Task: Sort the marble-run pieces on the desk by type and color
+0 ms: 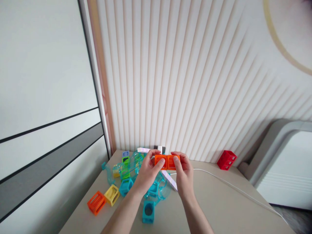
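Observation:
Two orange hollow cube blocks (167,166) sit side by side, face against face, held up above the table between my hands. My left hand (151,167) grips the left block, thumb on its front. The right block is pinched by my right hand (182,169), with the thumb across its front face. Below and behind my left hand lie clear teal plastic pieces (164,191) among several cube blocks. Closest to my left forearm are a blue block (126,187) and another blue block with a round opening (148,212).
A loose orange block (96,202) and a yellow block (112,195) lie on the table (219,208) at left. Red joined blocks (227,160) stand by the ribbed wall (156,81) at right. A white cable (231,183) crosses the table's right side.

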`<state>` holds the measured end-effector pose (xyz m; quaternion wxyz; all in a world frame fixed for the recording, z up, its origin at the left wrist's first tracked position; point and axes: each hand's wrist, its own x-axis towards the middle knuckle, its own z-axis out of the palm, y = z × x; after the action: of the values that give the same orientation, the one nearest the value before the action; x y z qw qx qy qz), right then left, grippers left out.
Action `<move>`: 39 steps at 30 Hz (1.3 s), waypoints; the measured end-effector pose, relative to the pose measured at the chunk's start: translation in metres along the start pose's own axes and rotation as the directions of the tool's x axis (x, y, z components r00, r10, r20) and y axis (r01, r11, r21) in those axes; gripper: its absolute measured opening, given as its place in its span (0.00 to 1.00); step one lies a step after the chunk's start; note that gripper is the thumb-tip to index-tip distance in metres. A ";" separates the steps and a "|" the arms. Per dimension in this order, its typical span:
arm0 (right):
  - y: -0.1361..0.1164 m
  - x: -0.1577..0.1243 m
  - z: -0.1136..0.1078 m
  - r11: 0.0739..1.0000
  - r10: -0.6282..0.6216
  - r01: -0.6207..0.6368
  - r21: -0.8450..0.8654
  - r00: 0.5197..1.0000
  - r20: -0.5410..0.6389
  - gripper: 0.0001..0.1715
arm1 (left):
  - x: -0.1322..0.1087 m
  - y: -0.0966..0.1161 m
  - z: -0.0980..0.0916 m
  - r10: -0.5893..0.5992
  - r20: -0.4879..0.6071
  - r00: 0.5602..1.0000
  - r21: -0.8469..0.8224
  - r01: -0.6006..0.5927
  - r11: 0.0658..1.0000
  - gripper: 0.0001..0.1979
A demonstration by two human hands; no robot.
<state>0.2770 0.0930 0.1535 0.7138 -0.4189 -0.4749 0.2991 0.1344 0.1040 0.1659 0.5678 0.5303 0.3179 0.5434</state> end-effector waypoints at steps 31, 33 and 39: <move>-0.030 -0.007 -0.030 0.874 0.034 0.276 -0.399 0.785 0.618 0.31 | -0.023 0.009 -0.021 0.124 0.237 0.963 0.670 -0.255 0.697 0.42; -0.031 -0.007 -0.029 0.875 0.006 0.300 -0.381 0.779 0.627 0.29 | -0.025 0.006 -0.024 0.167 0.247 0.954 0.685 -0.294 0.667 0.44; -0.032 -0.007 -0.034 0.809 -0.109 0.416 -0.414 0.800 0.590 0.26 | -0.055 -0.008 -0.072 0.391 0.127 0.912 0.870 -0.291 0.397 0.37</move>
<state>0.3067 0.0617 0.1726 0.4440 -0.4226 -0.7744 0.1568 0.0579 0.0717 0.1296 0.0768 0.7703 0.4615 0.4333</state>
